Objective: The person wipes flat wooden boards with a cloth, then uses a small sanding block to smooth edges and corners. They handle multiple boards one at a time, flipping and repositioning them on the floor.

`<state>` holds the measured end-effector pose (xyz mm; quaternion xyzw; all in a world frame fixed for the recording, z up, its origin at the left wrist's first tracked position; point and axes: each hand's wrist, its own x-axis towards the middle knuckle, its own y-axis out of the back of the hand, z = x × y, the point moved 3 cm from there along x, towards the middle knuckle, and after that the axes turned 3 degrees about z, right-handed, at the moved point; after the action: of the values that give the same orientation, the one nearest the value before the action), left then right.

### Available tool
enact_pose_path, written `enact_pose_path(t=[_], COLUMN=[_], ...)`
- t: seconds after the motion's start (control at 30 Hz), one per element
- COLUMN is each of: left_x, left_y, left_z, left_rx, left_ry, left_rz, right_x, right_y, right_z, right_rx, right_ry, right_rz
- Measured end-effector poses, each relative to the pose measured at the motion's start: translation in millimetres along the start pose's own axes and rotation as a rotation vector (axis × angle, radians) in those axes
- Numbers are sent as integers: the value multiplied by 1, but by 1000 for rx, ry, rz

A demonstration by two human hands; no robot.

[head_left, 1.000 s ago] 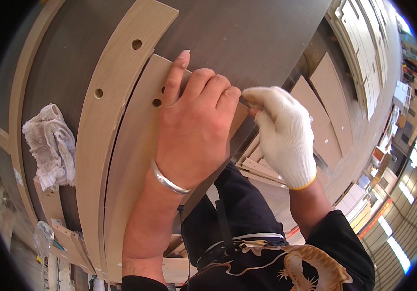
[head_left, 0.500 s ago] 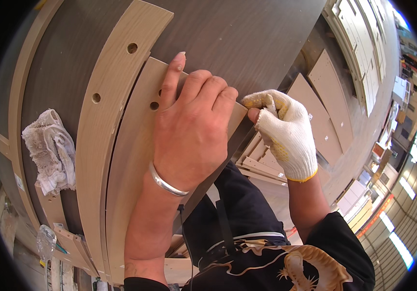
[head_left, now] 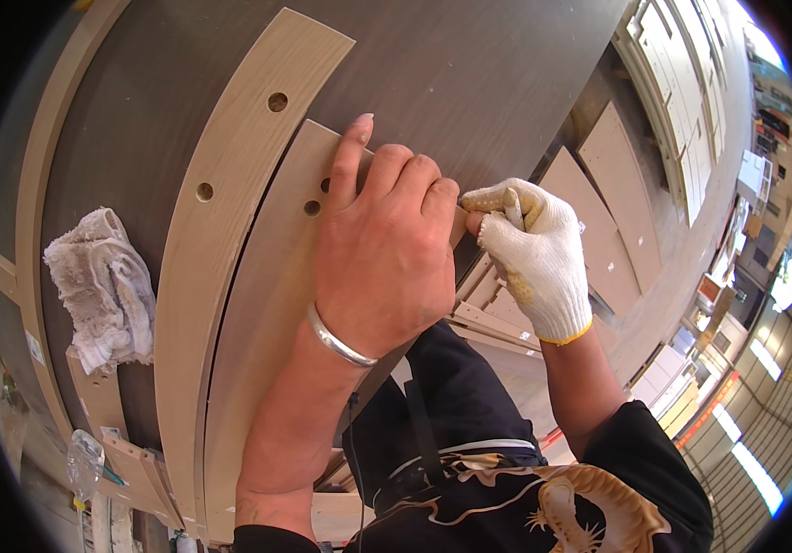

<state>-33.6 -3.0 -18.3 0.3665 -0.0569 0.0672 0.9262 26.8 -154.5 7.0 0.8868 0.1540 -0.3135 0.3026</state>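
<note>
My left hand (head_left: pixel 387 249), bare and with a silver bangle at the wrist, lies back-up over the end of a curved wooden board (head_left: pixel 258 313). Its little finger stretches out beside two round holes; the other fingers bend over the board's end and their tips are hidden. My right hand (head_left: pixel 534 253) wears a white knit glove with yellow grip dots, its thumb tip bare. Thumb and forefinger pinch together at the board's right corner; what lies between them is too small to make out. Alongside, to the left, lies a second curved board (head_left: pixel 204 249) with two holes.
A crumpled white cloth (head_left: pixel 106 290) lies on the dark wood-grain surface (head_left: pixel 470 74), left of the boards. A clear plastic bottle (head_left: pixel 85 465) is at lower left. Flat panels (head_left: pixel 599 212) lie to the right, with a stack of pale pieces (head_left: pixel 677 101) beyond them.
Both boards and my left hand appear slightly further right and lower in the view. My right hand has shifted slightly left, still pinching at the corner.
</note>
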Motion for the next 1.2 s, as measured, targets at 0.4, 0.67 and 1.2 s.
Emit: enact_pose_path(t=[0.4, 0.67, 1.2], left_x=[1, -6, -6], left_y=[5, 7, 1], left_z=[-2, -8, -9], left_rx=[-31, -180, -207], left_ry=[-15, 54, 78], left_rz=[46, 44, 92], right_x=[-3, -8, 10], right_y=[4, -2, -7], right_z=[26, 31, 2], right_rx=[455, 215, 22], right_ry=[-200, -10, 68], right_rz=[115, 32, -32])
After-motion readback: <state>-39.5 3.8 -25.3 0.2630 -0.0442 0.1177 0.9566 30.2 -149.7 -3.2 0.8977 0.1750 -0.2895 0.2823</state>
